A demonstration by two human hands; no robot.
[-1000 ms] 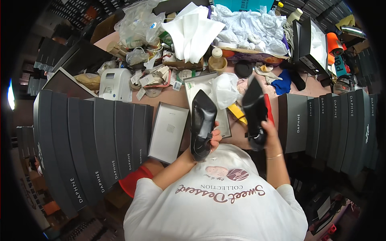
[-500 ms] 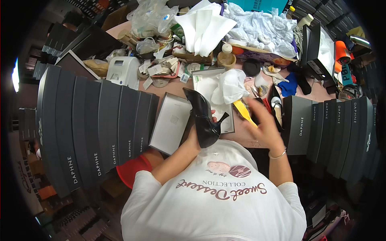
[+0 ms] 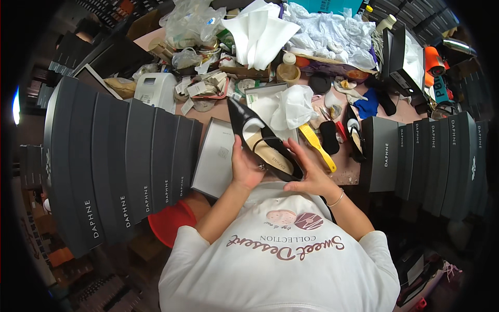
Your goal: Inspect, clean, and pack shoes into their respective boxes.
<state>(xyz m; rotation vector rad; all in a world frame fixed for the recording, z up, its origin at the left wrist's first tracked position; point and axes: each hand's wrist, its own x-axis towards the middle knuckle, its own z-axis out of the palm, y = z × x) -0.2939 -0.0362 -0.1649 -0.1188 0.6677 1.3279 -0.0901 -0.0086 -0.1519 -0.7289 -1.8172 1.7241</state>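
head view: the biggest things are the two rows of dark grey shoe boxes standing on end — one row (image 3: 119,161) fanned along the person's left, the other row (image 3: 431,156) along the right. between them runs the pinkish table (image 3: 348,174), crowded at its far side with crumpled plastic bags (image 3: 189,23), white tissue paper (image 3: 260,31) and a heap of white wrapping (image 3: 332,28). a grey box lid (image 3: 215,158) lies flat just beside the left row, and an open shoe box (image 3: 260,99) with crumpled white paper (image 3: 293,106) in it sits behind the hands. a small white machine (image 3: 156,91) stands near the far end of the left row. a second black shoe (image 3: 354,134) lies on the table near the right row, with a yellow-handled tool (image 3: 318,148) close beside it.

the black pointed-toe shoe (image 3: 262,140) is held above the near edge of the table, just in front of the person's chest, toe pointing away and to the left, its tan insole facing up. the left hand (image 3: 245,169) is clenched around the shoe's middle from the left side; the right hand (image 3: 312,174) cups the heel end, fingers (image 3: 299,153) curled over the rim — both hands grasp the same shoe.
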